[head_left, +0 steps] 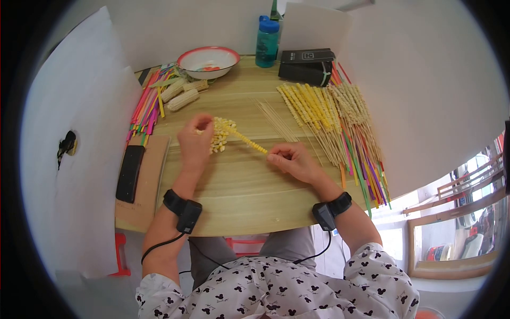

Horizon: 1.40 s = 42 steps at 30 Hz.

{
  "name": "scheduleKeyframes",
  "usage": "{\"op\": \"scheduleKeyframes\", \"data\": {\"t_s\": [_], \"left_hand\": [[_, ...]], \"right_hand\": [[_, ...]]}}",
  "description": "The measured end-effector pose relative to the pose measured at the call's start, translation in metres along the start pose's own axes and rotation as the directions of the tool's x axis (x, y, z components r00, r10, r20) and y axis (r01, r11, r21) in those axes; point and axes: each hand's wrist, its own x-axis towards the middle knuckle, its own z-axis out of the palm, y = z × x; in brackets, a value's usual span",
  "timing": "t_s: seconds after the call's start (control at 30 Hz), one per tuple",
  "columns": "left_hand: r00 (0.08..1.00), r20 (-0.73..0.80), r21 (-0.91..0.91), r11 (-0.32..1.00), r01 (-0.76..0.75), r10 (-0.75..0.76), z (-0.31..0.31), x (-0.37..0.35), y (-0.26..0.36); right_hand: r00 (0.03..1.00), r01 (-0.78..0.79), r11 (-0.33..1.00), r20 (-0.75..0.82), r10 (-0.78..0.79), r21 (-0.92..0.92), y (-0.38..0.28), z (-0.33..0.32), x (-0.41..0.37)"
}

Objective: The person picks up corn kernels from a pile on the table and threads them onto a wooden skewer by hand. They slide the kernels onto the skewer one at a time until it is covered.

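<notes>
My right hand [294, 161] pinches the near end of a skewer of corn kernels [247, 141], which slants up to the left with yellow kernels packed along it. The skewer's far end reaches over a pile of loose corn kernels [219, 142] on the table. At the left edge of that pile, my left hand [195, 139] has its fingers curled together; what they hold, if anything, is too small to make out. Bare thin wooden skewers [276, 119] lie just beyond my right hand. Finished-looking rows of kernel-covered skewers [311, 106] lie to the right of them.
Stripped corncobs [183, 99] lie at the back left, before a red-rimmed white basin [209, 59]. Colourful strips [147, 109] line the left side, near a black phone [130, 173] on cardboard [153, 175]. A blue-capped bottle [266, 42] and black box [305, 72] stand behind.
</notes>
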Motion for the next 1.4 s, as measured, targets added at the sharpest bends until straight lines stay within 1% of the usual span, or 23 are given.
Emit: {"op": "scheduleKeyframes", "data": {"t_s": [0.03, 0.13, 0.2, 0.3, 0.43, 0.5, 0.6, 0.67, 0.73, 0.8, 0.87, 0.9, 0.97, 1.0, 1.07, 1.1, 1.13, 1.17, 1.2, 1.27, 1.4], "left_hand": [[0.999, 0.036, -0.012, 1.0, 0.019, -0.018, 0.003, -0.004, 0.004], [0.999, 0.048, -0.023, 1.0, 0.003, -0.002, 0.007, -0.007, 0.006], [0.999, 0.049, -0.018, 1.0, 0.024, -0.023, 0.005, -0.008, 0.009], [0.999, 0.047, -0.04, 0.999, 0.016, -0.015, 0.006, -0.008, 0.009], [0.998, 0.065, -0.068, 0.998, 0.014, -0.01, 0.005, -0.008, 0.011], [0.998, 0.067, -0.068, 0.998, 0.01, -0.006, 0.005, -0.008, 0.011], [0.997, 0.078, -0.06, 0.998, -0.015, 0.02, 0.006, -0.008, 0.009], [0.996, 0.086, -0.006, 1.0, -0.021, 0.021, 0.005, -0.009, 0.011], [0.994, 0.099, 0.01, 0.999, -0.04, 0.039, 0.005, -0.009, 0.01], [0.992, 0.112, 0.026, 0.998, -0.06, 0.057, 0.004, -0.008, 0.009], [0.987, 0.118, 0.066, 0.991, -0.116, 0.108, 0.004, -0.007, 0.007], [0.987, 0.117, 0.066, 0.991, -0.116, 0.108, 0.003, -0.007, 0.01], [0.994, 0.069, -0.043, 0.996, -0.084, 0.087, 0.002, -0.006, 0.016], [0.994, 0.067, -0.044, 0.995, -0.086, 0.089, 0.002, -0.005, 0.015], [0.998, 0.059, -0.228, 0.973, 0.039, -0.026, 0.001, -0.002, 0.009], [0.998, 0.057, -0.229, 0.973, 0.036, -0.023, 0.0, 0.0, 0.01], [0.985, 0.129, -0.362, 0.919, 0.158, -0.118, -0.001, 0.002, 0.01], [0.956, 0.213, -0.477, 0.833, 0.281, -0.2, -0.003, 0.004, 0.01], [0.957, 0.211, -0.478, 0.833, 0.279, -0.2, -0.004, 0.005, 0.008], [0.888, 0.368, -0.62, 0.638, 0.456, -0.277, -0.003, 0.006, 0.001], [0.887, 0.394, -0.657, 0.602, 0.455, -0.241, -0.004, 0.006, -0.001]], "right_hand": [[1.0, 0.005, 1.0, 0.013, -0.005, 0.007, 0.002, 0.0, 0.001], [1.0, -0.012, 1.0, 0.009, 0.012, -0.015, 0.005, 0.0, 0.002], [0.998, -0.022, 0.999, -0.053, 0.021, -0.023, 0.002, 0.001, 0.001], [0.999, -0.013, 0.999, -0.049, 0.011, -0.049, 0.004, 0.001, 0.001], [0.999, -0.003, 0.999, -0.042, 0.001, -0.048, 0.006, 0.0, 0.003], [0.999, -0.002, 1.0, -0.04, 0.001, -0.008, 0.009, 0.0, 0.003], [0.999, 0.012, 0.999, -0.045, -0.013, -0.031, 0.01, -0.001, 0.004], [0.999, 0.015, 0.999, -0.049, -0.016, -0.032, 0.012, -0.001, 0.004], [0.998, 0.018, 0.999, -0.054, -0.02, -0.034, 0.013, -0.001, 0.004], [0.998, 0.035, 0.996, -0.058, -0.04, -0.088, 0.014, -0.002, 0.004], [0.997, 0.026, 0.998, -0.066, -0.03, -0.065, 0.015, -0.001, 0.005], [0.997, 0.018, 0.999, -0.075, -0.021, -0.043, 0.015, -0.001, 0.005], [0.997, 0.025, 1.0, -0.078, -0.026, -0.017, 0.011, -0.001, 0.005], [0.996, 0.032, 0.999, -0.082, -0.031, 0.009, 0.008, -0.001, 0.005], [0.996, 0.024, 1.0, -0.084, -0.024, -0.002, 0.004, -0.002, 0.004], [0.996, 0.013, 1.0, -0.086, -0.013, -0.009, 0.003, -0.002, 0.003], [0.996, 0.015, 1.0, -0.086, -0.016, -0.01, 0.002, -0.002, 0.003], [0.997, 0.017, 1.0, -0.082, -0.017, -0.001, 0.002, -0.002, 0.003], [0.997, 0.019, 1.0, -0.077, -0.019, 0.008, 0.001, -0.002, 0.002], [0.997, 0.029, 0.999, -0.068, -0.028, 0.018, 0.0, -0.002, 0.002], [0.998, 0.044, 0.998, -0.052, -0.041, 0.055, 0.001, -0.002, 0.002]]}}
